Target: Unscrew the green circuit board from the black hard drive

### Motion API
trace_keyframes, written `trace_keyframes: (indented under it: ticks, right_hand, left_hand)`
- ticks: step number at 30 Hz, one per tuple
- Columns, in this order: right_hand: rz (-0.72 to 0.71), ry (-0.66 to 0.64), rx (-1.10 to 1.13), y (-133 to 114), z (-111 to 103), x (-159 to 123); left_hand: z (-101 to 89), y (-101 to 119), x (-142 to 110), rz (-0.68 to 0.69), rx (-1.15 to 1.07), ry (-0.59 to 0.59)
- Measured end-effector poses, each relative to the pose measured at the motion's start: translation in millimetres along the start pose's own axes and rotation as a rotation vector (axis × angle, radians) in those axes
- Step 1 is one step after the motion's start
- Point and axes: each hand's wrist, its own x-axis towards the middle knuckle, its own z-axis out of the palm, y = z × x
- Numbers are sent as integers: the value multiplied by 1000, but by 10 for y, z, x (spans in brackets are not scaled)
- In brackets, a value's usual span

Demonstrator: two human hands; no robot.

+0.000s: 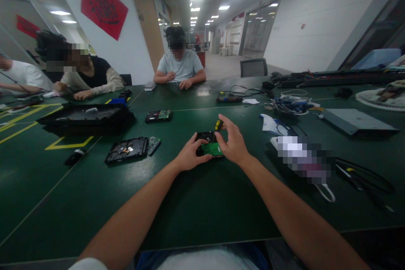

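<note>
A black hard drive (207, 143) with a green circuit board (211, 149) on top lies on the dark green table (196, 202) in front of me. My left hand (189, 155) grips the drive's left edge, fingers curled round it. My right hand (232, 141) is closed on a small screwdriver with a yellow and black handle (218, 125), held upright over the drive's far right corner.
An opened drive (127, 149) with a loose board lies to the left, another drive (158, 115) farther back, and a black tray (87, 117) beyond. Cables and tools (292, 104) crowd the right. Three other people sit across the table.
</note>
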Motion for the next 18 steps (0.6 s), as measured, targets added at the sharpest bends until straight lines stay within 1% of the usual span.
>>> trace_keyframes:
  ticks: [4,13,18]
  right_hand:
    - [11,10,0,8,10,-4]
    - [9,-25,14,-12,-6,4]
    - [14,-9,-6,7,4,-5]
  left_hand:
    - [5,-13,2,3,-2,1]
    - [18,-39,4,6,-5,3]
    - [9,-21,1,4,-4,2]
